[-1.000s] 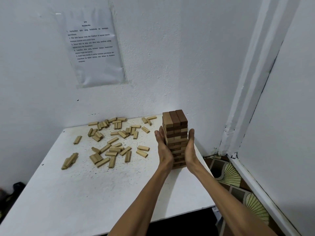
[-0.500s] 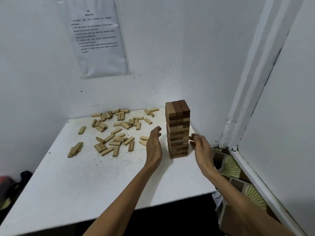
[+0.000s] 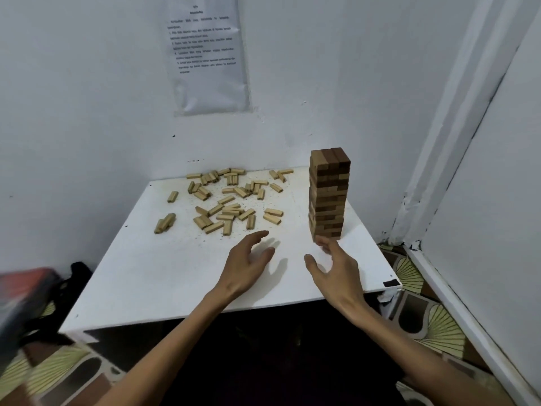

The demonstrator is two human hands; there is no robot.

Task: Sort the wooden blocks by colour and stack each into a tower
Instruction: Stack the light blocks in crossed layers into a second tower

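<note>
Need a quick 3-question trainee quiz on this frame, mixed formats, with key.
1. True or false: the light blocks are already stacked into a tower.
2. Where on the table does the brown tower stand? A) far right, near the wall corner B) at the left edge C) front centre
3. How many blocks do the left hand and the right hand hold?

Key: 1 false, they lie loose on the table; 2 A; 3 none, both hands are open.
</note>
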